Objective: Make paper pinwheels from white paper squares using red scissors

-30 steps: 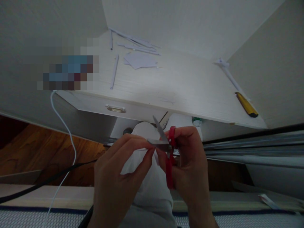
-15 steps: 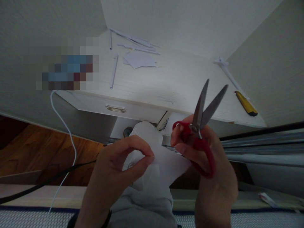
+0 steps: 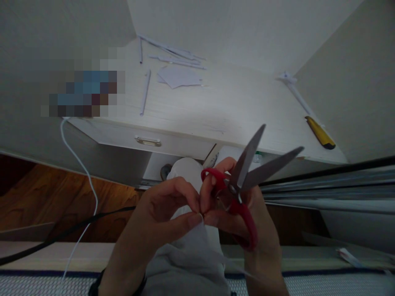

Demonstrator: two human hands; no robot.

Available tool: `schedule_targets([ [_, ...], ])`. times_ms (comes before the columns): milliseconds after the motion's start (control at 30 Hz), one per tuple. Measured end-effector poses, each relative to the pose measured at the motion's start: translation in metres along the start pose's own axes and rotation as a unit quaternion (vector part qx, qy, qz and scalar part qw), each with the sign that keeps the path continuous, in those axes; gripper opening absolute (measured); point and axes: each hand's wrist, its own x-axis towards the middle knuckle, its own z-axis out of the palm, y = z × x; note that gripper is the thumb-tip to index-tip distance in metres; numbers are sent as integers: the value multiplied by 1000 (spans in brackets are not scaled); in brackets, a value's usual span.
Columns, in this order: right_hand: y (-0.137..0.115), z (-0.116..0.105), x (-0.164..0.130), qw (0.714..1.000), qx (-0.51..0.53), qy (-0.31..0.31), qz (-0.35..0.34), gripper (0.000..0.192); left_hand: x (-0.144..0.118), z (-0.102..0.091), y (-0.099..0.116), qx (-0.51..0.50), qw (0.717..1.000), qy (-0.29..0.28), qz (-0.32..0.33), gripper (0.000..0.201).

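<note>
My right hand [image 3: 247, 213] grips red-handled scissors [image 3: 243, 181] low in the middle of the view. Their steel blades stand apart and point up and to the right. My left hand [image 3: 157, 226] is just left of it, thumb and forefinger pinched together and touching the right hand's fingertips. They seem to pinch a thin pale paper strip [image 3: 237, 269] that trails faintly down to the right and is hard to make out. Both hands hover over my knee in light grey trousers [image 3: 185, 259].
A white desk [image 3: 234, 111] lies ahead with cut paper pieces [image 3: 177, 77] and rolled paper strips [image 3: 144, 92] at its back left. A yellow utility knife [image 3: 320, 132] lies at its right edge. A drawer handle [image 3: 148, 142] faces me. White cable [image 3: 80, 164] and black cable [image 3: 61, 235] cross the wooden floor.
My right hand turned the scissors from pointing left over the paper to pointing up and right with blades spread, then moved back against my left fingertips. The wide white paper no longer shows.
</note>
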Motion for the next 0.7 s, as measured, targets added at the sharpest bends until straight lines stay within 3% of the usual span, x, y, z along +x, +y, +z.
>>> schedule_targets([
  [267,4,6,-4,998,-14,43,-32,45,-4,3,5,26,997,39,63,14],
  [700,4,15,-9,995,-44,68,-58,41,-17,1,8,226,963,62,136,16],
])
